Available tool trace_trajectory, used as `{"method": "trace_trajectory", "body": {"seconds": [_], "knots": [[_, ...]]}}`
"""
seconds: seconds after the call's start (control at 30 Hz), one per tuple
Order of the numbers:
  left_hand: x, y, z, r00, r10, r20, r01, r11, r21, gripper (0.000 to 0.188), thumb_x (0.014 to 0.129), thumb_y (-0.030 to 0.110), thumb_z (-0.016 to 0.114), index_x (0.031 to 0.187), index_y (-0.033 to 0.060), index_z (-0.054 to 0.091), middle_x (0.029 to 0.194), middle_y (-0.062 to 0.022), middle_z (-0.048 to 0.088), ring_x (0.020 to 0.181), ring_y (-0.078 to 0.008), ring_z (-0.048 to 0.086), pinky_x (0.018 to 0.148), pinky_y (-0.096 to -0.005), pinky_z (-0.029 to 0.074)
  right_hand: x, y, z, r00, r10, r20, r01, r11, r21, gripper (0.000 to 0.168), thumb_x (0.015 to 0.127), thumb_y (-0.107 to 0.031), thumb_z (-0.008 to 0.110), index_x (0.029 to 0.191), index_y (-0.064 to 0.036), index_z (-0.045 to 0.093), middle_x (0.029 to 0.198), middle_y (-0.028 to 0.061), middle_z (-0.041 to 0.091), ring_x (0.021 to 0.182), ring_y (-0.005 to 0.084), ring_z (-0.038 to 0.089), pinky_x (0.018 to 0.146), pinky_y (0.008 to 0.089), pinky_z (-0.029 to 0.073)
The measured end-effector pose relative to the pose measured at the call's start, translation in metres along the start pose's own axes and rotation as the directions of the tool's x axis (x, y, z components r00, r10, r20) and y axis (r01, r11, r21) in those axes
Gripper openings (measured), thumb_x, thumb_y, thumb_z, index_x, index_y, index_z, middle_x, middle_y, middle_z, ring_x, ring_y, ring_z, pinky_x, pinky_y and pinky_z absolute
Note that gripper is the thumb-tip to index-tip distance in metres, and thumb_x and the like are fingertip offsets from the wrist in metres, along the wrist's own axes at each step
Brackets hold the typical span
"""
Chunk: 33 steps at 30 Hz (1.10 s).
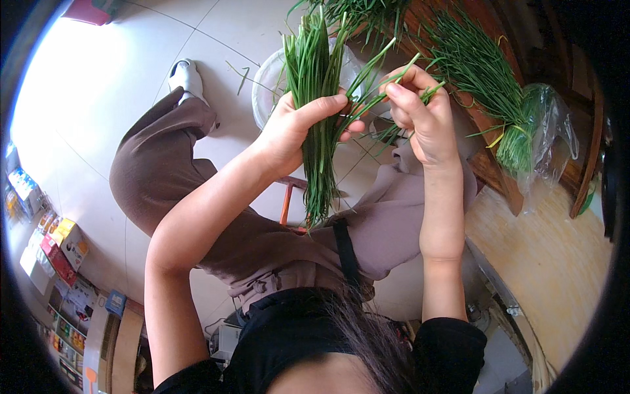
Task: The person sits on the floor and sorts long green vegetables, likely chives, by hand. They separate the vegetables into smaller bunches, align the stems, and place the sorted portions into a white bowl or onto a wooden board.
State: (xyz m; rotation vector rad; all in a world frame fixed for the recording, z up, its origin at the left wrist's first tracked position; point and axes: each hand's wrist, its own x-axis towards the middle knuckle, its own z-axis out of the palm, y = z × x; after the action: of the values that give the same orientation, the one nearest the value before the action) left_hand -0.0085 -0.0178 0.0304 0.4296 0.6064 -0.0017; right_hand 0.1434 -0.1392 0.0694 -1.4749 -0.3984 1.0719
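Note:
My left hand (300,123) is wrapped around a thick bunch of green garlic chives (315,74), cut ends up and leaf tips hanging over my lap. To its right, my right hand (418,106) pinches a few loose chive stalks (376,96) between thumb and fingers. Those stalks slant across to the fingers of my left hand, and their pale ends stick out past my right hand. Beneath the bunch stands a waste bin with a whitish plastic liner (266,83), partly hidden by the chives and my hands.
Tied chive bundles (472,64) lie on a wooden surface (497,167) at upper right, one partly in a clear plastic bag (551,128). Loose chives (369,19) lie at the top. Chive scraps (242,80) are on the tiled floor (147,44). Boxed goods (61,246) stand at left.

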Motion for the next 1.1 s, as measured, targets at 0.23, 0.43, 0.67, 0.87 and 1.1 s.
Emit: {"method": "trace_trajectory", "body": {"seconds": [0.23,0.43,0.67,0.87,1.1], "knots": [[0.001,-0.001,-0.003,0.999,-0.005,0.051,0.003,0.999,0.045,0.031,0.085,0.019,0.063,0.108,-0.0003,0.056,0.094,-0.0129,0.065,0.08,-0.0189,0.065,0.067,-0.0283,0.052,0.0,-0.006,0.009,0.999,-0.017,0.04,0.012,0.992,0.127,0.013,0.09,-0.015,0.056,0.095,-0.004,0.058,0.082,-0.0012,0.056,0.053,0.0,0.033,0.045,0.0164,0.024],[0.0,-0.003,-0.002,1.0,-0.008,0.014,0.009,1.0,-0.028,0.03,0.085,0.018,0.062,0.107,-0.0006,0.055,0.097,-0.0147,0.065,0.087,-0.0233,0.065,0.074,-0.0336,0.054,0.015,0.007,0.003,0.942,-0.288,-0.173,0.327,0.905,0.273,0.027,0.097,-0.029,0.044,0.089,-0.005,0.053,0.074,0.0004,0.05,0.061,0.0061,0.04,0.053,0.0205,0.032],[0.001,-0.001,0.001,0.998,-0.058,0.025,0.059,0.997,-0.05,0.02,0.085,0.012,0.062,0.099,-0.0017,0.058,0.09,-0.0154,0.065,0.078,-0.0199,0.065,0.069,-0.0304,0.054,0.007,0.005,0.01,0.992,-0.078,-0.095,0.081,0.996,0.03,0.027,0.092,-0.027,0.057,0.106,-0.005,0.061,0.06,-0.0104,0.037,0.049,0.0002,0.031,0.045,0.0168,0.024],[-0.001,0.001,-0.004,0.997,-0.057,0.048,0.058,0.998,-0.022,0.02,0.085,0.013,0.063,0.098,-0.0012,0.058,0.086,-0.0125,0.065,0.07,-0.0153,0.063,0.065,-0.0275,0.053,0.018,-0.001,-0.024,0.851,-0.362,-0.382,0.408,0.912,0.047,0.023,0.098,-0.025,0.042,0.087,-0.007,0.054,0.09,0.0074,0.059,0.069,0.0074,0.049,0.055,0.0208,0.039],[-0.001,0.002,-0.003,0.992,-0.1,0.077,0.102,0.995,-0.017,0.022,0.084,0.013,0.064,0.099,-0.0016,0.058,0.085,-0.0117,0.065,0.067,-0.0143,0.062,0.064,-0.0264,0.053,0.018,-0.016,-0.059,0.676,-0.345,-0.651,0.515,0.853,0.082,0.027,0.097,-0.028,0.044,0.091,-0.003,0.051,0.074,0.0049,0.054,0.071,0.0148,0.054,0.068,0.0284,0.047]]}}
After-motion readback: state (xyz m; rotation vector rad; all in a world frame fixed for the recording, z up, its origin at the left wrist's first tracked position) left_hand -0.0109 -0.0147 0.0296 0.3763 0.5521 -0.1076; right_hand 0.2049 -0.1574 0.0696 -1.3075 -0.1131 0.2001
